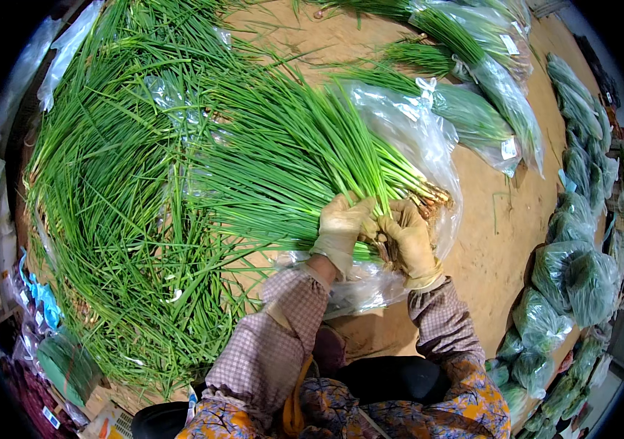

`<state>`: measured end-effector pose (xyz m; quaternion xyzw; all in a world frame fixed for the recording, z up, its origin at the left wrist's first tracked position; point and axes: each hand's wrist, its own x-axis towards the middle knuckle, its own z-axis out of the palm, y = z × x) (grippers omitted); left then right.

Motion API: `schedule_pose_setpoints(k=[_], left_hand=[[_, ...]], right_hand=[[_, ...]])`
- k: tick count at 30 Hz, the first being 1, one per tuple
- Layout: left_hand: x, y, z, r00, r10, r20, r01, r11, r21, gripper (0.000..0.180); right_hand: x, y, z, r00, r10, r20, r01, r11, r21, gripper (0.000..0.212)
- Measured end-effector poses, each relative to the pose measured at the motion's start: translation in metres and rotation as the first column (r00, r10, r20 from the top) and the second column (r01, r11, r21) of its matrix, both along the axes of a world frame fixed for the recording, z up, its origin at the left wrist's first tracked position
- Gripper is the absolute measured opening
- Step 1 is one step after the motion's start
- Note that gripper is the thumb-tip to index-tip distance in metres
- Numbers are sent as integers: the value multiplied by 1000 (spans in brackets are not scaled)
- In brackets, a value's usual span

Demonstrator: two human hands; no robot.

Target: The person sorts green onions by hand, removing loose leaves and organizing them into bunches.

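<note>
Two gloved hands grip one bunch of long green chives [312, 157] near its pale root ends: the left hand [341, 228] is closed around the stalks, and the right hand [408, 241], just beside it, is clamped on the root end. A crinkled clear plastic bag [418, 139] lies beneath and beyond both hands, under the bunch. A broad loose heap of green chives [118, 219] spreads on the brown floor [487, 241] to the left of the hands, and filled clear bags of greens [568, 282] line up to their right.
</note>
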<state>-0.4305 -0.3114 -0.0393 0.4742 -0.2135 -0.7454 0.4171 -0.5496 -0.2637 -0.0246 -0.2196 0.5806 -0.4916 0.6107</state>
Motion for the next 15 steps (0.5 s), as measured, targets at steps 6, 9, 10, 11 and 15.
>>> schedule_pose_setpoints(k=[6,9,10,11,15], left_hand=[[7,9,-10,996,-84,-6,84,994,71,14],[6,16,-11,997,-75,13,75,997,-17,16],[7,16,-11,993,-84,81,87,995,-45,16],[8,16,-10,985,-89,150,100,992,-71,17],[49,-9,-33,943,300,-143,-314,945,-89,23]], right_hand=[[0,0,4,998,-58,-29,59,997,49,29],[-5,-1,2,995,-47,-87,51,998,44,28],[-5,0,5,997,-18,-71,22,998,62,27],[-6,1,4,996,6,-86,-2,999,45,27],[-16,-7,7,956,36,-292,-39,999,-6,26]])
